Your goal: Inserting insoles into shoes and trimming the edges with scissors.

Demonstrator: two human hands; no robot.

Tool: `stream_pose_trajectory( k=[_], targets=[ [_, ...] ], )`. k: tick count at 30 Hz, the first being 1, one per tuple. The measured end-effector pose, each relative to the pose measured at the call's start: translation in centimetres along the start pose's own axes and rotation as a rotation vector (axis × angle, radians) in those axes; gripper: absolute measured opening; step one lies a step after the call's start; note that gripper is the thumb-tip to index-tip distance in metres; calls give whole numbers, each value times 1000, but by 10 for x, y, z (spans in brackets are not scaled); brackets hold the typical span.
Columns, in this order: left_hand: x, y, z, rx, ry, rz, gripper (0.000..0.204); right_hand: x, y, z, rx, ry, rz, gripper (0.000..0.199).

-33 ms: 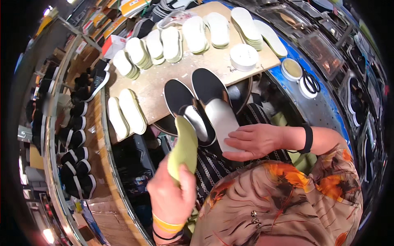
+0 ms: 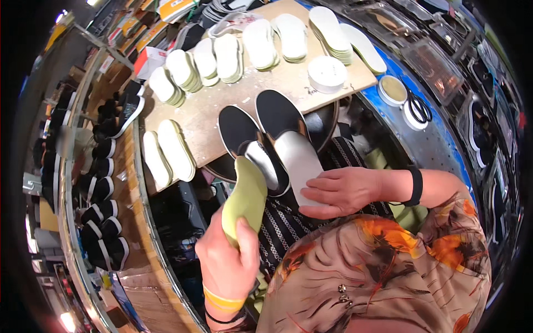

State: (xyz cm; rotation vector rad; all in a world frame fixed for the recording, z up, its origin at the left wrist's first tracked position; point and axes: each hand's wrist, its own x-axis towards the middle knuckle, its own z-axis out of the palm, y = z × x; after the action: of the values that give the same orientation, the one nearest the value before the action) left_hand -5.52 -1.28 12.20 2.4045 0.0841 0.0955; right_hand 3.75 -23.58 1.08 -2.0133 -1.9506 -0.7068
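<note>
Closed around one end of a pale green insole (image 2: 251, 191), my left hand (image 2: 229, 252) holds it upright with its thumb against the face. My right hand (image 2: 344, 191) lies with fingers outstretched over the heel end of a white insole (image 2: 293, 158). The front of that insole runs into the opening of the right black slip-on shoe (image 2: 279, 111). Beside it, the left black slip-on shoe (image 2: 237, 126) shows a white inside, partly covered by the green insole. Both shoes rest between my lap and the board's near edge, toes pointing away.
Several stacks of white-topped insoles (image 2: 227, 58) line the board's (image 2: 222, 100) far side, and two insoles (image 2: 176, 150) lie at its left. A round white tub (image 2: 326, 75) is at the right. Scissors (image 2: 419, 108) lie beyond it. Black shoes (image 2: 102, 186) fill the left shelf.
My left hand has turned the green insole slightly, so more of its face shows. My right hand and the shoes stay in place; the whole view has shifted a little.
</note>
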Motion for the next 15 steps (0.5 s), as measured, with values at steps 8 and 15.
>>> stream_pose_trajectory(
  k=[8,15],
  targets=[
    [-10,9,23,306,-336,206,40,-20,9,20,46,-11,-58,32],
    [29,-43,94,717,-248,712,37,-25,27,47,175,-73,220,23]
  ],
)
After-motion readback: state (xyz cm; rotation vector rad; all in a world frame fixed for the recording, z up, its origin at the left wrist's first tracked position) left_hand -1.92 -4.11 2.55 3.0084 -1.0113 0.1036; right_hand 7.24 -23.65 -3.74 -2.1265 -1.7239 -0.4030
